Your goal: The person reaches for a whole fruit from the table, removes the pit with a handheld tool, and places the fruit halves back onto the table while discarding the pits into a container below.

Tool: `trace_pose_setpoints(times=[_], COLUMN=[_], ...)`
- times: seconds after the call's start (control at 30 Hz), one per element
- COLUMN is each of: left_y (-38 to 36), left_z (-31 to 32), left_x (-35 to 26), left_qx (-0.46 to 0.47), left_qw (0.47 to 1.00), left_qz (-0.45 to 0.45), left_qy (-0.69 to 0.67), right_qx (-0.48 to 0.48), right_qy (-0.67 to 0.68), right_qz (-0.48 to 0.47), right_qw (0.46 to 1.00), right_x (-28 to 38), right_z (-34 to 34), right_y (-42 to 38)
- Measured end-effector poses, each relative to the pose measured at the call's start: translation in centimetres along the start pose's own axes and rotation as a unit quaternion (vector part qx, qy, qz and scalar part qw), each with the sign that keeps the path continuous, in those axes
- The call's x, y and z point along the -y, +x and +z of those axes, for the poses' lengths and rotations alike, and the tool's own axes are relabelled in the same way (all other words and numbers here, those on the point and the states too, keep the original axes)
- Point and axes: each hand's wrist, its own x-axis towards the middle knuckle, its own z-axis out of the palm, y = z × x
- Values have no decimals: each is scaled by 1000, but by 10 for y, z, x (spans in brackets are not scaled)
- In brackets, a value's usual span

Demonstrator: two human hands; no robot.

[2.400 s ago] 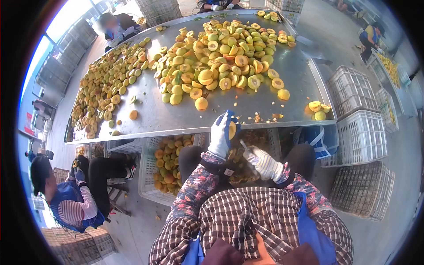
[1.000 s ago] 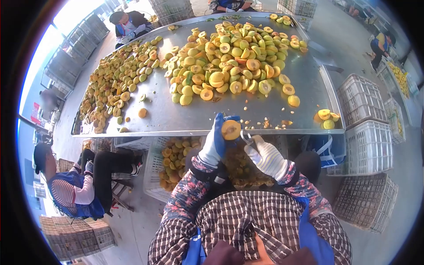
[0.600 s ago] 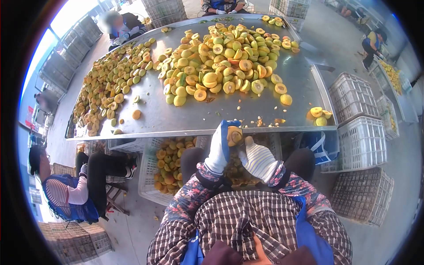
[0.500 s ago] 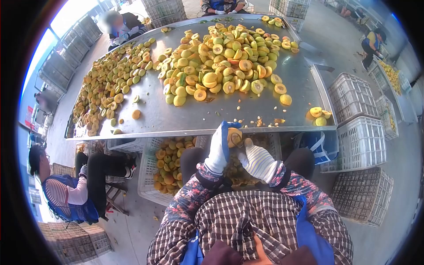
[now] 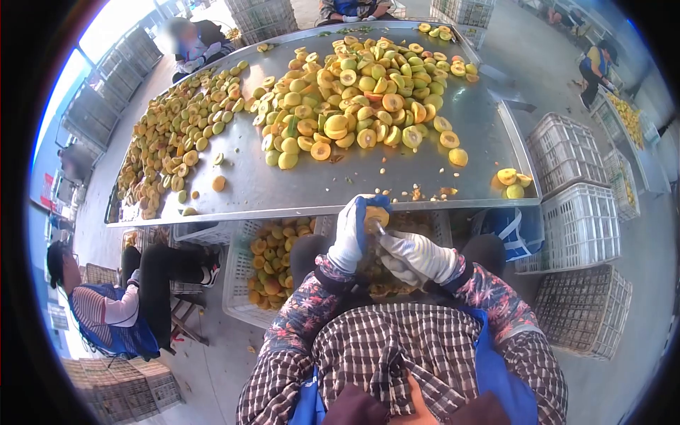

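My left hand (image 5: 350, 232), in a white and blue glove, is closed around a yellow peach half (image 5: 377, 217) just in front of the table's near edge. In my gloved right hand (image 5: 418, 256) is a small metal pitting tool (image 5: 381, 229), mostly hidden by the fingers. Its tip meets the lower side of the peach half. Beyond my hands, a large heap of cut peaches (image 5: 354, 95) lies on the metal table (image 5: 283, 191). Small pits and scraps (image 5: 416, 192) are scattered near its front edge.
More peach halves (image 5: 170, 142) cover the table's left side. Below the edge stands a crate of peaches (image 5: 234, 297) by my left leg. Plastic crates (image 5: 581, 227) are stacked at right, beside a blue bag (image 5: 504, 230). A co-worker (image 5: 106, 304) sits at left; others are farther back.
My right hand has turned and closed in at the peach half, and the metal tool's tip now shows against it. My left hand keeps hold of the fruit in nearly the same place.
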Motion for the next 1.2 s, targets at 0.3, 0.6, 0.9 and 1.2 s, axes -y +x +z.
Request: trace_pose_setpoints(times=[0.3, 0.6, 0.9, 1.2], left_y=[12, 10, 15, 4], left_z=[3, 11, -11, 21], left_x=[-2, 38, 41, 79], left_qx=[57, -44, -110, -80], left_qw=[971, 958, 912, 978], left_qz=[-163, -237, -354, -154], left_qy=[-164, -158, -175, -114], right_qx=[104, -17, -78, -311], right_qy=[219, 23, -61, -534], right_qz=[65, 45, -82, -258], right_qw=[968, 999, 992, 743], right_x=[-8, -20, -39, -26], right_z=[-15, -19, -37, -27], right_y=[3, 7, -6, 39])
